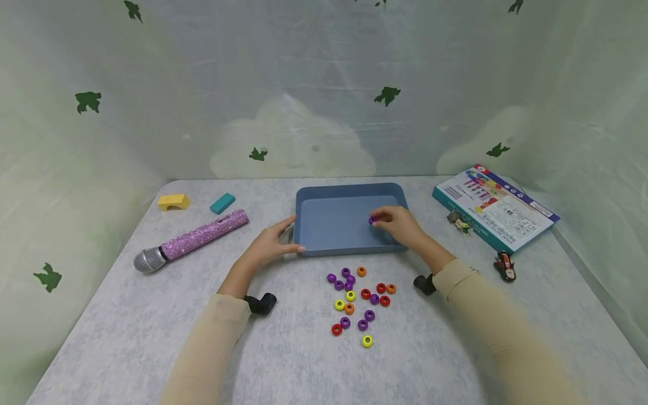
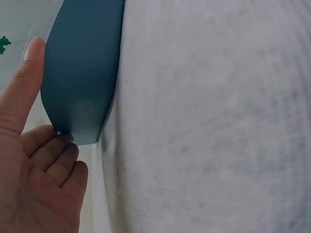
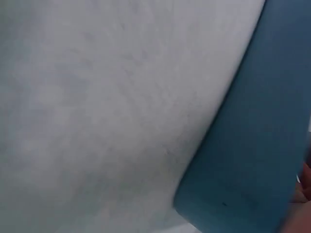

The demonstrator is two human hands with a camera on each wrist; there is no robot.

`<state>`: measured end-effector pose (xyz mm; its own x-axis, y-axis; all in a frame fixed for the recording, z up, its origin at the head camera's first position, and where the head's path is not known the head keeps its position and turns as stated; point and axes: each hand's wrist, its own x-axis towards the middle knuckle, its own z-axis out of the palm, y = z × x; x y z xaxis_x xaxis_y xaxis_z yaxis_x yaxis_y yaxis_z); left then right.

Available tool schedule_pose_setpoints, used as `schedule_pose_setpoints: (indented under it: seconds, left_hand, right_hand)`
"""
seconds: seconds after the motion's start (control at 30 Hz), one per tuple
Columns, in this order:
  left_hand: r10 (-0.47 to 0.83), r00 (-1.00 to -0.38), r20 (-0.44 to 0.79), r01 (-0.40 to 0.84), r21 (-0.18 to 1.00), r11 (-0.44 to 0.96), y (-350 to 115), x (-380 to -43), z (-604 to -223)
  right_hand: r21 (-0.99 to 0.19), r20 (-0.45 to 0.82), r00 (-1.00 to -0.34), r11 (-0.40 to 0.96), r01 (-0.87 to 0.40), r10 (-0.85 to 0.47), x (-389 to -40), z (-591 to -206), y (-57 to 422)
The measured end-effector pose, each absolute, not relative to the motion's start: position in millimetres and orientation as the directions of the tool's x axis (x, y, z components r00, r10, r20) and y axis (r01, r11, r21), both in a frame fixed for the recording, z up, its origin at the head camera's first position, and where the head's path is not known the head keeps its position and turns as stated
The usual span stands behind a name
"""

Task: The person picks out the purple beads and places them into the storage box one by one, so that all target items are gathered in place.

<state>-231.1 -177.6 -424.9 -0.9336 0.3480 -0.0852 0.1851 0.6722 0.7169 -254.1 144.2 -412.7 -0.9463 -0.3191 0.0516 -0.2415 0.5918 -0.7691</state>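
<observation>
A shallow blue tray (image 1: 331, 222) lies on the table, with no beads showing inside it. At its front left corner is my left hand (image 1: 270, 242), thumb and forefinger spread. In the left wrist view the thumb (image 2: 30, 68) lies straight along the tray's rim and the other fingertips touch its end. My right hand (image 1: 397, 222) is over the right part of the tray and pinches a purple bead (image 1: 372, 220) between thumb and fingers. Several loose beads in purple (image 1: 346, 272), red (image 1: 381, 288), orange (image 1: 361, 271) and yellow (image 1: 367, 341) lie in front of the tray.
On the left are a glittery pink microphone (image 1: 202, 236), a yellow arch block (image 1: 174, 202) and a teal block (image 1: 223, 203). To the right lies a flat printed box (image 1: 496, 208), beside small figures (image 1: 458, 222) and a dark red-and-black figurine (image 1: 504, 266). Printed curtains hang behind.
</observation>
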Motion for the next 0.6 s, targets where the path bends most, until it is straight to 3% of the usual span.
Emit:
schedule_pose_setpoints:
  seconds: [0.37,0.6]
  left_hand:
    - [0.339,-0.936,-0.092,0.17,0.727,0.665,-176,-232,-426]
    - [0.327,-0.94,-0.097,0.155,0.733,0.663,-177,-232,-427]
  right_hand:
    - [-0.674,-0.032,-0.946,0.706,-0.218,-0.322,-266,-423,135]
    - [-0.724,0.038,-0.925,0.627,-0.286,-0.377,-250,-410,133]
